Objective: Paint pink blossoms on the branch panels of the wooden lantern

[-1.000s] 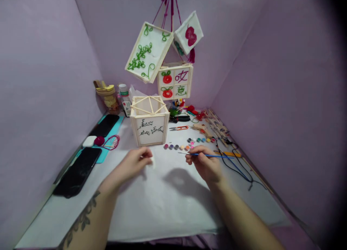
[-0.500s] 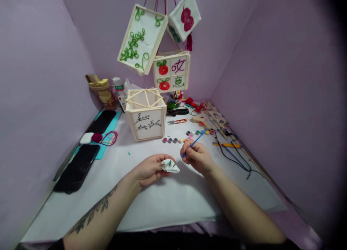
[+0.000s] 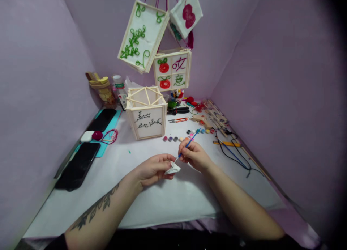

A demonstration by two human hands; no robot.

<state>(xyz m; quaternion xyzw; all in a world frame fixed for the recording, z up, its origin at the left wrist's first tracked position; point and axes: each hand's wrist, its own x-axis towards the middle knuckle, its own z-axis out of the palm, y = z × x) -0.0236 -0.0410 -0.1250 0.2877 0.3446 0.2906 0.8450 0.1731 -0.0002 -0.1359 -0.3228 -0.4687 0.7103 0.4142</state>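
My left hand [image 3: 157,168] pinches a crumpled white tissue [image 3: 173,168] above the front of the table. In my right hand [image 3: 193,155] is a thin paintbrush [image 3: 187,145] with a blue handle, its tip down at the tissue between thumb and fingers. The bristles themselves are too small to make out. Beyond the hands lie two rows of small paint pots [image 3: 176,139] in several colours. Behind and to the left stands a wooden-stick lantern [image 3: 146,121] whose white front panel bears dark painted branches.
Finished-looking lanterns [image 3: 145,36] hang overhead on purple cords. To the left are two black phones [image 3: 78,166], a turquoise sheet and purple yarn [image 3: 97,135]. Orange thread snips [image 3: 178,120], a glue gun [image 3: 202,120], black cord [image 3: 235,156] and jars [image 3: 104,90] lie farther back.
The tissue has been turned and folded, so its green-stained patch no longer shows. My right hand has shifted slightly left, and the brush tip now presses into the tissue.
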